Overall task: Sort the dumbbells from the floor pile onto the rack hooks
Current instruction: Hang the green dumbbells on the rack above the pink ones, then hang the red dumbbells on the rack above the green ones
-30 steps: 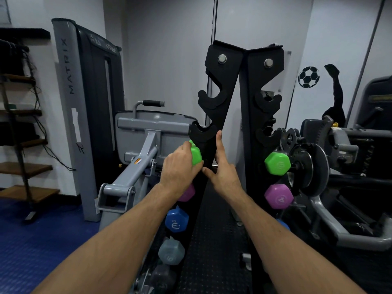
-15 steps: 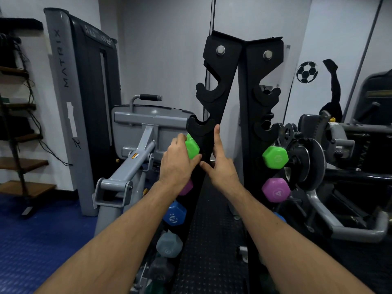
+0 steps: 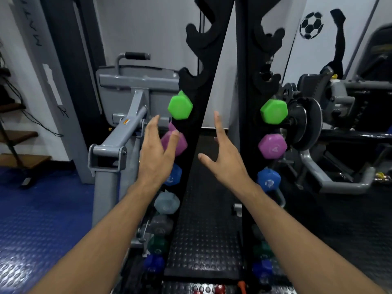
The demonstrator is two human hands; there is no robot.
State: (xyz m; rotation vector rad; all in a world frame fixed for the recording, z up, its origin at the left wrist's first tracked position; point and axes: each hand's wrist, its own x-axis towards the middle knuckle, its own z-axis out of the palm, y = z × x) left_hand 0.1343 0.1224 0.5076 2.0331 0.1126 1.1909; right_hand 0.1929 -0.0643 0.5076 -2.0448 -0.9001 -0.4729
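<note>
A black A-frame dumbbell rack stands in front of me. A green dumbbell hangs across its hooks, with its other head on the right post. Below it hang a pink dumbbell, a blue one, a pale grey one and darker ones lower down. My left hand is open with spread fingers, just below the green head and in front of the left pink head. My right hand is open too, between the posts, holding nothing. Two hook pairs above the green dumbbell are bare.
A grey gym machine stands close on the left of the rack. Another machine with black weight plates crowds the right side. Black studded matting runs between the posts, blue flooring lies left. Small red objects lie at the bottom edge.
My left hand has let go of the green dumbbell, which now hangs on the hooks. Both hands have opened and drawn back downward. The camera has tilted down.
</note>
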